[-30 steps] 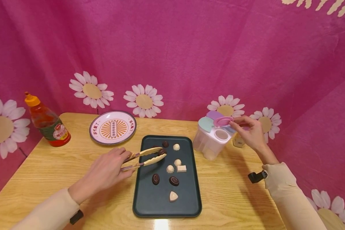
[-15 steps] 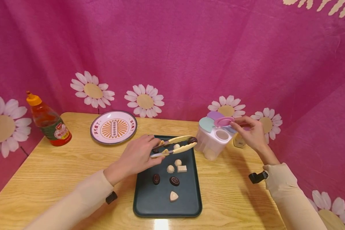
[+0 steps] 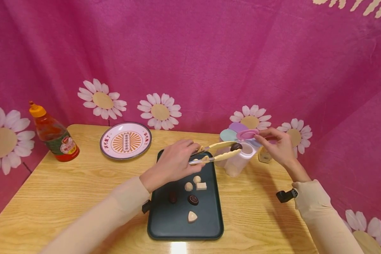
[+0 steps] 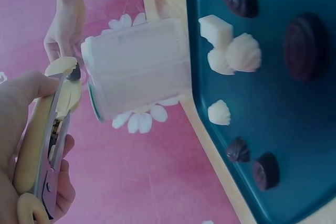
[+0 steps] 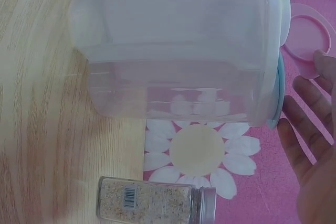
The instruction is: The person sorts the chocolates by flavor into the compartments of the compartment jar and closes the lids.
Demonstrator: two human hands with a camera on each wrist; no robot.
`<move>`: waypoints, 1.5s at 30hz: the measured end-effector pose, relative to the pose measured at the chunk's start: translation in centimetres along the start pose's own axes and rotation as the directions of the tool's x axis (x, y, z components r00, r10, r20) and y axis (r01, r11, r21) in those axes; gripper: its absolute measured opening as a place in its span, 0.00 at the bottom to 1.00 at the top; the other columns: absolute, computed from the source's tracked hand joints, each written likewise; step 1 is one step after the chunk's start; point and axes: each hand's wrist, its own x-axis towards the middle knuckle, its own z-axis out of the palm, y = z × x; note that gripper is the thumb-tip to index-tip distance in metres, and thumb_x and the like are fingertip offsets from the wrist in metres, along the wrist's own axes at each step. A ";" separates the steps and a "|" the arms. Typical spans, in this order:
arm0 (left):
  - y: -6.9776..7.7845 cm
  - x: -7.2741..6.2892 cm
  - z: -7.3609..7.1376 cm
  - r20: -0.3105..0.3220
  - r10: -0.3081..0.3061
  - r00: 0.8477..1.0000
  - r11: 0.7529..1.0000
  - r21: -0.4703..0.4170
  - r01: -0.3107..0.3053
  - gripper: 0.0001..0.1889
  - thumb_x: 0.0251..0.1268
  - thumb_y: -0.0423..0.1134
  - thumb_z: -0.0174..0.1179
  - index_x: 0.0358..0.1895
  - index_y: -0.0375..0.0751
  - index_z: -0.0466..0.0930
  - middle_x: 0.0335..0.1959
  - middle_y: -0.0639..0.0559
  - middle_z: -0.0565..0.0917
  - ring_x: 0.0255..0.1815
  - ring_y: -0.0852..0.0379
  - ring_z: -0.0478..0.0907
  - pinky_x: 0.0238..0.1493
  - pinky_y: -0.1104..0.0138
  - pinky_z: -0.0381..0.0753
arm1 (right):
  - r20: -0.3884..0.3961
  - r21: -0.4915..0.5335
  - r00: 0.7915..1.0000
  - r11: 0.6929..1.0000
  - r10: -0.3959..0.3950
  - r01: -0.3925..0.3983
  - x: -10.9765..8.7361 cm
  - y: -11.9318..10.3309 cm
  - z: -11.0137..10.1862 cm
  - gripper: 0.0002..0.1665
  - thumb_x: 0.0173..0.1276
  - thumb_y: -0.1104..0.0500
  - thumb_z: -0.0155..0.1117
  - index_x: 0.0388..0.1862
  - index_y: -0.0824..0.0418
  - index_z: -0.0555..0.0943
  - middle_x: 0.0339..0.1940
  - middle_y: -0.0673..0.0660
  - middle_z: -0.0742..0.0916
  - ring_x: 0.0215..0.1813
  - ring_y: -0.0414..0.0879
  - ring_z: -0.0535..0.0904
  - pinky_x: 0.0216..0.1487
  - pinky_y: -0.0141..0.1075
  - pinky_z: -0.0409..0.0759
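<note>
Over the dark tray (image 3: 206, 225), with other chocolates (image 3: 193, 200) left lying on it, the left hand (image 3: 173, 160) has swung rightward within the last second. Its grip is closed round the handles of the yellow-tipped tongs (image 3: 225, 156). One dark chocolate (image 3: 236, 146) sits nipped between the tong tips, out ahead of the fingers and apart from them, just left of the round opening (image 3: 247, 149) in the translucent container (image 3: 236, 166); its height above the rim I cannot tell. So the carry looks nearly complete, the release not yet made. Farther right, the pink lid (image 3: 247, 134) stays raised, pinched by the right hand (image 3: 277, 144).
</note>
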 end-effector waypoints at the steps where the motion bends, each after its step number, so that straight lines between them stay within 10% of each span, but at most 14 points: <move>1: 0.2 0.3 0.1 0.000 0.004 1.000 1.000 -0.003 -0.004 0.24 0.60 0.54 0.75 0.56 0.47 0.86 0.43 0.52 0.85 0.42 0.57 0.79 0.40 0.64 0.85 | 0.000 -0.003 1.000 1.000 -0.001 0.001 0.0 0.1 -0.1 0.10 0.62 0.73 0.76 0.42 0.69 0.89 0.35 0.23 0.85 0.37 0.21 0.82 0.43 0.16 0.78; 27: 1.6 3.7 1.2 0.076 0.008 0.997 1.000 -0.028 -0.006 0.24 0.65 0.54 0.72 0.59 0.45 0.85 0.43 0.52 0.87 0.38 0.59 0.78 0.35 0.69 0.80 | 0.012 -0.003 1.000 1.000 -0.004 0.004 -0.1 0.2 -0.3 0.08 0.65 0.70 0.75 0.42 0.68 0.89 0.35 0.28 0.88 0.37 0.22 0.83 0.44 0.17 0.79; 45: -1.2 -0.3 -1.5 0.075 -0.033 0.997 0.999 0.020 0.031 0.28 0.60 0.57 0.75 0.59 0.46 0.85 0.41 0.52 0.85 0.38 0.57 0.76 0.33 0.66 0.78 | 0.011 -0.018 1.000 1.000 0.020 -0.020 -0.2 -0.1 -0.2 0.09 0.63 0.70 0.76 0.42 0.67 0.90 0.35 0.24 0.85 0.37 0.22 0.82 0.44 0.17 0.79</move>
